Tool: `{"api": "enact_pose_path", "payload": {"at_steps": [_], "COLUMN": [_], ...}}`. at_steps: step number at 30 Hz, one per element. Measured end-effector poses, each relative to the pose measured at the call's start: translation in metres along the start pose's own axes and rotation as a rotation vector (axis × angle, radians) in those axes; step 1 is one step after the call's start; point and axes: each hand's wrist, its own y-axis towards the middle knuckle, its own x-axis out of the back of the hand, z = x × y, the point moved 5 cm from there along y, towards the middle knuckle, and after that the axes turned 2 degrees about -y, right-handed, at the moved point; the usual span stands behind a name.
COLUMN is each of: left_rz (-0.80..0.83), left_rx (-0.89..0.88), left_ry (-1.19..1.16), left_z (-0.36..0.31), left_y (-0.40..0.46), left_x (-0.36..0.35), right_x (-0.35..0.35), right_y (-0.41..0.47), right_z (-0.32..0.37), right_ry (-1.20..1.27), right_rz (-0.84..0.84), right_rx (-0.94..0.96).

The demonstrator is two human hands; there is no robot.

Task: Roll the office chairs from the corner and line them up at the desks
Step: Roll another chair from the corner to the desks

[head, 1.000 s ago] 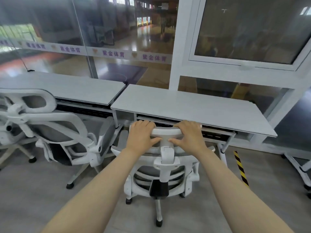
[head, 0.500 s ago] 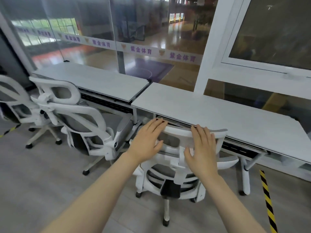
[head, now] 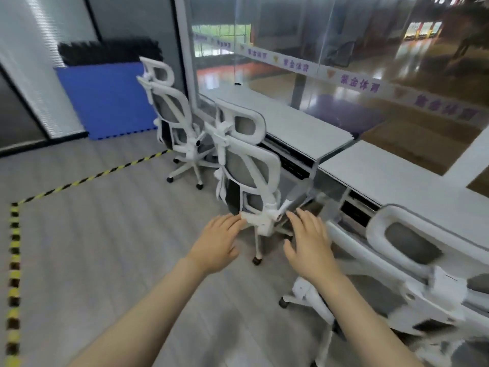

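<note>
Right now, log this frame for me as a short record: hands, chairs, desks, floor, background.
hands: left hand and right hand both open, out in front, holding nothing
chairs: three white chairs along the desks: near chair, middle chair, far chair
desks: two white desks end to end by the glass wall
floor: grey, with yellow-black tape
background: blue mat leaning on the wall
</note>
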Motion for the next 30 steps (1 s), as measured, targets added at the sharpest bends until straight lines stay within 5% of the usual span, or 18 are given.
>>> {"api": "enact_pose_path", "payload": {"at_steps": [11, 30], "left_rz": [-0.062, -0.241], "left_rx": [0.607, 1.489], "left_ry": [0.113, 0.237], "left_z": [0.23, 0.404], "left_y": [-0.305, -0.742], "left_x": [0.094, 0.207], "right_x": [-0.096, -0.228], "right_y": [0.037, -0.01], "right_z": [0.338, 0.861], "right_ry": [0.22, 0.265], "right_rz": [0.109, 0.395], "right_rx": [0.375, 1.144]}}
